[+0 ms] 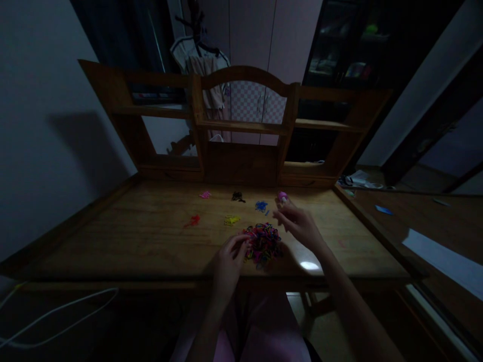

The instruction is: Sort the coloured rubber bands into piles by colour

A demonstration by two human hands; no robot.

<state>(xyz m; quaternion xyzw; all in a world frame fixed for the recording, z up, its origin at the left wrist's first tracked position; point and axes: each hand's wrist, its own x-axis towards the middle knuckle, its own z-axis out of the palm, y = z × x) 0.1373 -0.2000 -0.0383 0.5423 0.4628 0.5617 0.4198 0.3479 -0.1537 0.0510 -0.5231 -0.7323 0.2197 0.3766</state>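
A mixed heap of small coloured bands (263, 244), which look like rubber bands, lies near the front edge of the wooden desk. My left hand (231, 256) touches its left side, thumb and forefinger brought together; what is between them is too small to make out. Above the desk, right of the heap, my right hand (296, 221) hovers with fingers extended and apart. Beyond its fingertips is a small pink and white object (282, 196). Separate little piles lie farther back: blue (260, 206), yellow (231, 220), black (237, 196), red (194, 220) and pink (205, 194).
A wooden shelf unit (241, 128) rises along the back of the desk (132, 236). To the right, a lower brown surface holds a white sheet (445, 259) and a blue packet (384, 209). A white cable (71, 317) hangs at lower left. The room is dim.
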